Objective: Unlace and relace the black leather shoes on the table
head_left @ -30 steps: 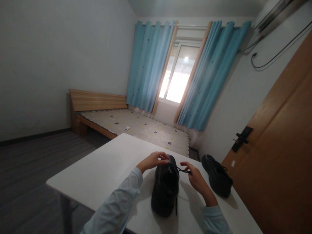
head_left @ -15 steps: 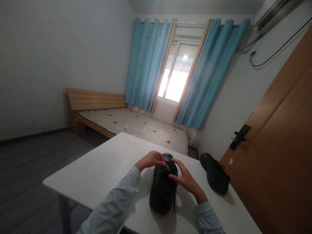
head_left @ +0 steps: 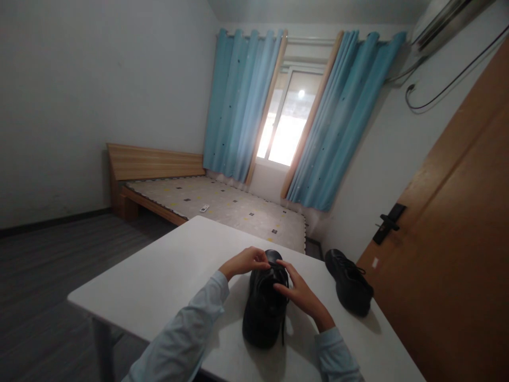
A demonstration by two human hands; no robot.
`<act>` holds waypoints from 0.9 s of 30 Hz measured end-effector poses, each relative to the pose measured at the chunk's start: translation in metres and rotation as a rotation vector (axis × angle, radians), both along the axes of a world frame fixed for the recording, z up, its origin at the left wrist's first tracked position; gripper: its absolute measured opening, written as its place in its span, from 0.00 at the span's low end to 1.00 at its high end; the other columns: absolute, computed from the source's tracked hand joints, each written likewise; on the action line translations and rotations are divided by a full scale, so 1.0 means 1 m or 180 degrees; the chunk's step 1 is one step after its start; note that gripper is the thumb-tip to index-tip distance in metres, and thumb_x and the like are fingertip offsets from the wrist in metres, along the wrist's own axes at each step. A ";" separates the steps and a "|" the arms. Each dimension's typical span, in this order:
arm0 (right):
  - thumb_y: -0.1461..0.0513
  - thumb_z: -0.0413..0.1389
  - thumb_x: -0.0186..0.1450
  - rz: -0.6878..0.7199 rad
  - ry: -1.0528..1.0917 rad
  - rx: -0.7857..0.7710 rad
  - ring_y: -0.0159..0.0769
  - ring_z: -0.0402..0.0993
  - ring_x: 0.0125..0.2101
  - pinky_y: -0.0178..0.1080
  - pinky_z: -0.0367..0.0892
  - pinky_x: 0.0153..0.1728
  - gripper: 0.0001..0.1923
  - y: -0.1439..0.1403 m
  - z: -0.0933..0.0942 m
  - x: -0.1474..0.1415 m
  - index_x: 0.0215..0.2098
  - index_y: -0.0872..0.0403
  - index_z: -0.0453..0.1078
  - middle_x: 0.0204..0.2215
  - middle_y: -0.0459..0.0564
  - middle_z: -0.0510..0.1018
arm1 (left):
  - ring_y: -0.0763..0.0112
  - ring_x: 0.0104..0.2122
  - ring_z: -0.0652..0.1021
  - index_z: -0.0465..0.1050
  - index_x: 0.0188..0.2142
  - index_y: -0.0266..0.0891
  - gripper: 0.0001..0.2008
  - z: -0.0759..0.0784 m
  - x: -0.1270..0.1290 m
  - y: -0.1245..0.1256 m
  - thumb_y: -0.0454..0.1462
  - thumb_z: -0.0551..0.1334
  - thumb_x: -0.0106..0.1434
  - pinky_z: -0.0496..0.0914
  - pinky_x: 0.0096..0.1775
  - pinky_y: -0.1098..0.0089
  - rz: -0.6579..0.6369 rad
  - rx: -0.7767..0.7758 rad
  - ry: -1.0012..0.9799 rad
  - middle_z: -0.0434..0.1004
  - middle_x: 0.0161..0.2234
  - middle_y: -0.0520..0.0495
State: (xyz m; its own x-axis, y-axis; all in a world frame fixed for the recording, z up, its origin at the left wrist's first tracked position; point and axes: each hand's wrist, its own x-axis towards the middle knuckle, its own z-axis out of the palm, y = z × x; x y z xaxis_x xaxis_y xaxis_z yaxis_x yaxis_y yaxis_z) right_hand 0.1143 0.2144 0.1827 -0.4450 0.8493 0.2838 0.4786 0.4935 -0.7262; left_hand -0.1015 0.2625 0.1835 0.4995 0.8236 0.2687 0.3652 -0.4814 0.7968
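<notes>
A black lace-up shoe (head_left: pixel 260 324) stands on the white table (head_left: pixel 167 276), its toe pointing away from me and its heel nearest. My left hand (head_left: pixel 249 260) is at the shoe's left side, thumb and finger pinched at the lacing; the lace in the pinch is hard to make out. On the other side, my right hand (head_left: pixel 303 295) holds the shoe, its thumb at the foot opening and its index finger farther forward by the laces. One loose lace end hangs down the shoe's right side. Part of the lacing is hidden behind my fingers.
A second black shoe (head_left: pixel 352 286) lies near the table's right edge, beside the wooden door (head_left: pixel 449 223). Beyond the table is a bed (head_left: pixel 238 212) with a white remote control (head_left: pixel 204 208) on it. Blue curtains (head_left: pixel 242 106) hang at the window.
Both hands stay at the shoe. My left fingertips have shifted slightly forward along the lacing. The whole view has moved a little.
</notes>
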 end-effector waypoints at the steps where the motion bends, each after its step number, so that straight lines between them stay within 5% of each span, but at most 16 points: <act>1: 0.55 0.59 0.56 -0.0010 0.0003 -0.0025 0.47 0.57 0.57 0.51 0.49 0.59 0.31 0.000 0.000 0.000 0.56 0.50 0.59 0.56 0.54 0.64 | 0.71 0.29 0.73 0.75 0.31 0.32 0.15 0.000 0.000 0.000 0.45 0.62 0.54 0.65 0.33 0.73 0.0002 0.0013 0.0017 0.76 0.28 0.47; 15: 0.53 0.63 0.53 0.0224 0.0472 -0.0850 0.46 0.55 0.59 0.51 0.55 0.56 0.35 0.006 -0.002 0.012 0.56 0.44 0.58 0.60 0.49 0.58 | 0.71 0.31 0.72 0.72 0.29 0.34 0.18 0.006 0.002 -0.004 0.49 0.59 0.57 0.65 0.33 0.73 0.0254 0.0319 0.0001 0.75 0.29 0.48; 22: 0.53 0.64 0.50 0.0166 0.0425 -0.0897 0.47 0.54 0.59 0.53 0.55 0.55 0.37 0.008 -0.005 0.015 0.56 0.44 0.59 0.60 0.50 0.58 | 0.70 0.29 0.74 0.69 0.30 0.34 0.18 0.007 0.003 0.000 0.49 0.58 0.59 0.67 0.34 0.71 0.0212 0.0045 -0.0962 0.76 0.27 0.47; 27: 0.52 0.64 0.51 0.0223 0.0455 -0.0884 0.46 0.54 0.59 0.51 0.55 0.56 0.36 0.008 -0.005 0.016 0.56 0.44 0.58 0.61 0.51 0.57 | 0.72 0.27 0.72 0.72 0.29 0.33 0.21 0.007 0.001 0.000 0.51 0.62 0.53 0.64 0.31 0.72 0.0434 0.0211 -0.0525 0.74 0.26 0.48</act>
